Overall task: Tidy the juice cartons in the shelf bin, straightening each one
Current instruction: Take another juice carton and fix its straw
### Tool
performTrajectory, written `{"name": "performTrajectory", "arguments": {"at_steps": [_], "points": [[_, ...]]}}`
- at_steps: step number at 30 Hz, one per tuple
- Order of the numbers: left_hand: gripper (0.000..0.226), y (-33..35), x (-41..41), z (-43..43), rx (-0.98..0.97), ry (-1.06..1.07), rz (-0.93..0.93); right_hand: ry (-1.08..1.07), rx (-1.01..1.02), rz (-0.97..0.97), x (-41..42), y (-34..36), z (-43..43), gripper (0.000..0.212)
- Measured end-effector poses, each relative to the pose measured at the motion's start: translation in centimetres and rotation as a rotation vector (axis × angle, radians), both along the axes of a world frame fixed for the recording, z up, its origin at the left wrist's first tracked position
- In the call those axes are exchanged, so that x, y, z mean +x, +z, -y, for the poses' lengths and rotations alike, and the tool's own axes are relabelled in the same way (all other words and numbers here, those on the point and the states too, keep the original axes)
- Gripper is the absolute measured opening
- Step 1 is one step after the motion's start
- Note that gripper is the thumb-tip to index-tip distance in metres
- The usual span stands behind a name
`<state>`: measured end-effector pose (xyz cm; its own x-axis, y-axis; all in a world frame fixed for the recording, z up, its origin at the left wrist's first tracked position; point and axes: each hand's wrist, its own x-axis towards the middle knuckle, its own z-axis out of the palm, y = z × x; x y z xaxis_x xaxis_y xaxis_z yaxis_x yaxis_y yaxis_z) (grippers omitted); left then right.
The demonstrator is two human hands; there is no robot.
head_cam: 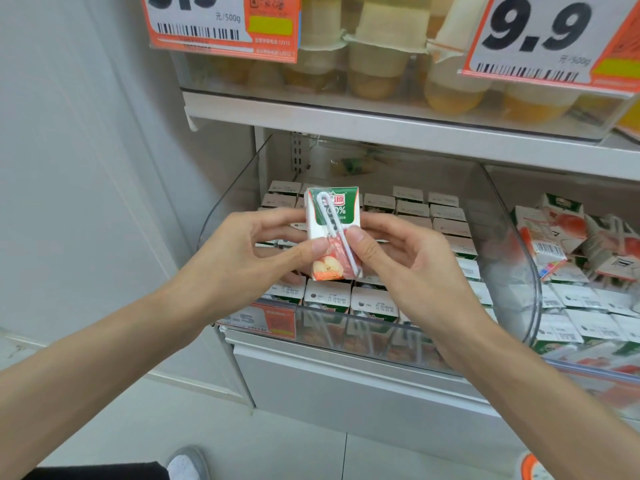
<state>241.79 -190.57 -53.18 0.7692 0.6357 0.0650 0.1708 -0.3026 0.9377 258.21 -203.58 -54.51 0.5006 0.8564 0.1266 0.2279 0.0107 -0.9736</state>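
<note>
Had the carton (pixel 341 211) up just above the bin (pixel 346 327), left grip (pixel 249 247) and right grip (pixel 398 251) both pinched on its lower half. I figured it was light and stiff but dentable, so best held by the narrow sides, off the straw (pixel 337 233).

Top edge cuts off the orange-and-white paper price tag (pixel 221 26) at eleven o'clock and second price tag (pixel 543 39) at one o'clock. Stamped print on white carton tops (pixel 329 297) toward six o'clock is illegible.

9.9 price tag (pixel 540 39), fruit cups (pixel 377 64) on upper shelf (pixel 381 130), grey shoe (pixel 187 463)
</note>
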Motion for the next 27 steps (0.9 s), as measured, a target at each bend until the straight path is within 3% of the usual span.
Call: {"name": "performTrajectory", "arguments": {"at_steps": [6, 13, 18, 27], "points": [[0.036, -0.40, -0.17, -0.10, -0.068, -0.050, -0.028, -0.012, -0.026, -0.132, 0.27, 0.17, 0.26, 0.030], [0.040, 0.06, -0.16, 0.16, -0.376, -0.275, 0.038, 0.020, 0.011, -0.094, 0.00, 0.11, 0.32, 0.036], [0.042, 0.07, -0.31, 0.37, -0.243, -0.238, 0.049, 0.065, 0.059, -0.135, -0.19, 0.11, 0.43, 0.029], [0.042, -0.03, -0.19, 0.05, -0.230, -0.137, 0.095, 0.063, 0.040, -0.127, -0.30, 0.56, 0.49, 0.020]]}}
